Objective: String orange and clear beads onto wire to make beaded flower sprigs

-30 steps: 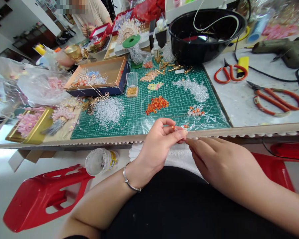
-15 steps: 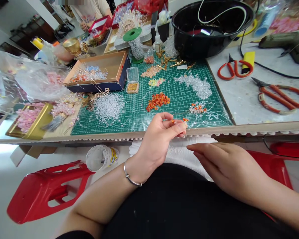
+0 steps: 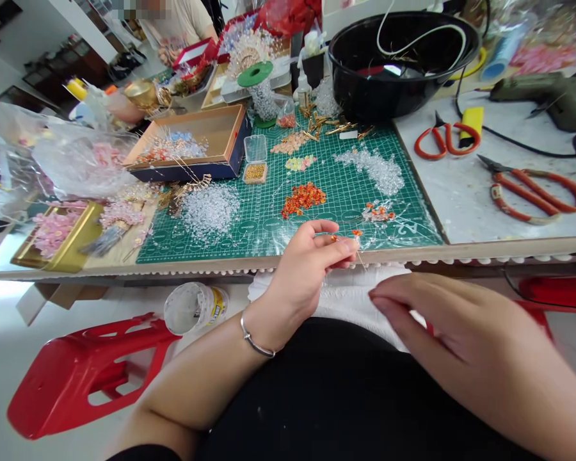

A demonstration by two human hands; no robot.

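Between thumb and fingers, my left hand (image 3: 312, 259) pinches a small orange beaded flower (image 3: 357, 233) on thin wire, just over the table's front edge. My right hand (image 3: 441, 320) is lower and to the right, thumb and forefinger pressed together; a thin wire seems to run toward it, but what it pinches is too fine to make out. Beyond my left hand, a heap of orange beads (image 3: 303, 200) lies on the green cutting mat (image 3: 259, 218). Near it on the right is a small cluster of orange-and-clear wired pieces (image 3: 378, 212).
Clear beads (image 3: 210, 211) and more clear beads (image 3: 377, 169) lie on the mat. An open box (image 3: 230, 157) stands behind. Orange-handled pliers (image 3: 532, 192), smaller cutters (image 3: 446, 137), a black basin (image 3: 365, 83) and a glue gun (image 3: 547, 96) are right. A red stool (image 3: 52, 378) stands below left.
My right hand has drawn back slightly to the right and toward me, its fingertips closing together. My left hand stays nearly in place with the flower.
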